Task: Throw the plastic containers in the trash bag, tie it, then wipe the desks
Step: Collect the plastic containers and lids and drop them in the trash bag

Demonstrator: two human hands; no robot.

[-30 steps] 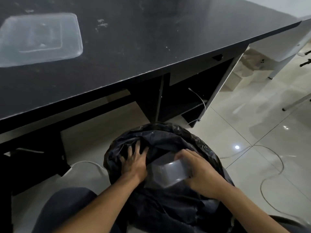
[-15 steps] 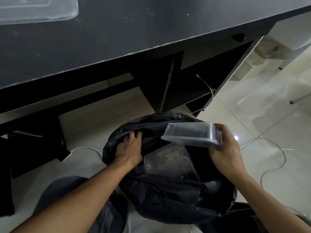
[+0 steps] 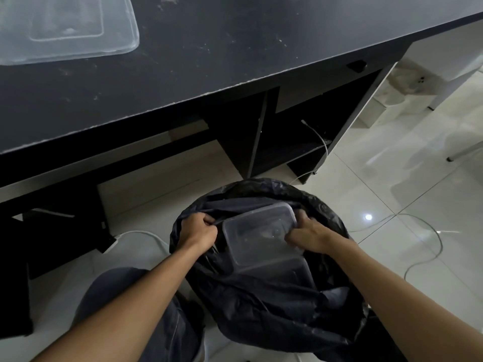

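On my feed, the left hand point(image 3: 200, 229) is clenched on a fold of rim of the trash bag point(image 3: 274, 304), at the left side of its mouth. The right hand point(image 3: 309, 236) has its fingers curled round the right end of a plastic container point(image 3: 258, 233), which lies tilted inside the bag's mouth, between the two hands. The bag sits on the tiled floor point(image 3: 392, 178) before the dark desk point(image 3: 235, 48). Toward the desk's left edge lies another clear plastic piece point(image 3: 65, 27); I cannot tell whether it is a lid or a container. A white cable point(image 3: 423, 231) loops across the floor to the bag's right.

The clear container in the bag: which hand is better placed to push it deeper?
Right, likely. The right hand grips the container at its edge; the left hand holds the trash bag rim open.
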